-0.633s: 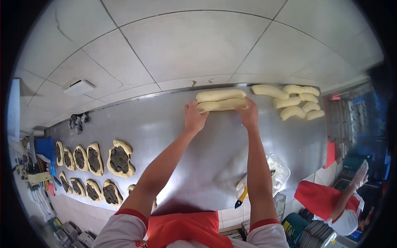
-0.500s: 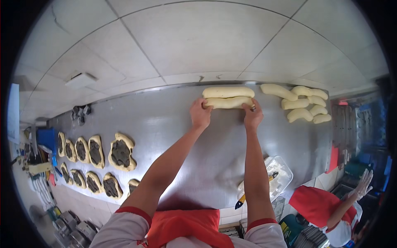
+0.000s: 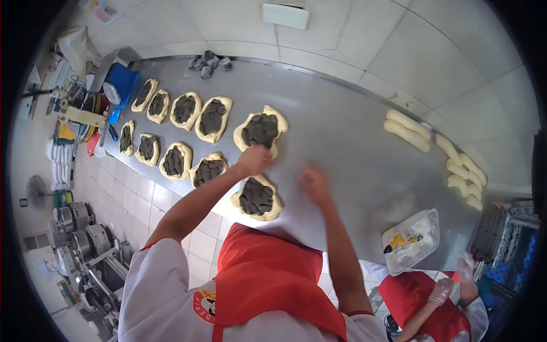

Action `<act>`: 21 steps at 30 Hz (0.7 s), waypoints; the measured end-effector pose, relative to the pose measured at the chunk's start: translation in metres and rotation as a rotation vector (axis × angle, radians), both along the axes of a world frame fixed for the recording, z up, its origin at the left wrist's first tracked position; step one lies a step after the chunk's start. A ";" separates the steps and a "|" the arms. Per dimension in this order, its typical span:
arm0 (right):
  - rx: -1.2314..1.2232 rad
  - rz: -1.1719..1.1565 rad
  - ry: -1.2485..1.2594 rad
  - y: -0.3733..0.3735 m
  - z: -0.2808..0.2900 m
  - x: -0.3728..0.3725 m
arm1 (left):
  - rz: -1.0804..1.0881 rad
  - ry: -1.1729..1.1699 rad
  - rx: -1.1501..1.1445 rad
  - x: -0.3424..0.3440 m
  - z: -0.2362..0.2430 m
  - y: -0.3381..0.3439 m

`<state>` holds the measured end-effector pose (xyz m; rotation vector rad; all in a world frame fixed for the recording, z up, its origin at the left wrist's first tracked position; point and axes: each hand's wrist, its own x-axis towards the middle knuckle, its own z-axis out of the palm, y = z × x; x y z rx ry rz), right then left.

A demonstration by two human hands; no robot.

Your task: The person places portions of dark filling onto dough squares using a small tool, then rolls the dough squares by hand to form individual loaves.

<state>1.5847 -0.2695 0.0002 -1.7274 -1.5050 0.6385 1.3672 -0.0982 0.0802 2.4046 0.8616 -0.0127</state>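
My left hand [image 3: 256,161] lies at the near edge of a flattened dough piece [image 3: 280,126] topped with dark filling [image 3: 260,130]. Its fingers are curled, and whether they pinch the dough is hidden. Just below that hand is another dough piece with dark filling [image 3: 256,197]. Over bare metal to the right, my right hand [image 3: 315,183] is smeared by motion, so its fingers are unclear. More filled dough pieces [image 3: 185,111] form two rows toward the left. Two smooth dough rolls [image 3: 407,130] lie side by side at the far right, touching nothing of mine.
Several more dough rolls [image 3: 458,169] cluster at the table's right end. A clear tub [image 3: 411,241] of flour with a yellow-handled tool stands at the near right. Dark wrapped lumps [image 3: 209,64] sit by the wall. A co-worker in a red apron [image 3: 419,302] stands at lower right.
My hands have let go of the front dough roll and moved left and nearer, toward the filled dough pieces. The view has swung left. The two rolls stay together by the wall.
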 end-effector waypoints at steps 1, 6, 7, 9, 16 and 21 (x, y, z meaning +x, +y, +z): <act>-0.089 0.022 -0.048 0.006 0.017 -0.050 | 0.038 -0.020 0.049 -0.039 -0.013 -0.016; -0.278 0.140 -0.153 0.030 0.032 -0.128 | 0.051 -0.130 -0.219 -0.098 -0.050 -0.056; -0.304 0.157 -0.057 0.030 0.031 -0.128 | 0.012 -0.060 -0.430 -0.102 -0.050 -0.048; -0.364 0.182 0.134 0.024 0.038 -0.127 | 0.060 -0.193 -0.315 -0.108 -0.057 -0.053; -0.558 0.241 -0.049 0.012 0.059 -0.133 | -0.039 -0.145 -0.099 -0.114 -0.038 -0.064; -0.053 0.230 -0.311 -0.009 0.035 -0.133 | 0.122 -0.375 0.371 -0.115 -0.052 -0.088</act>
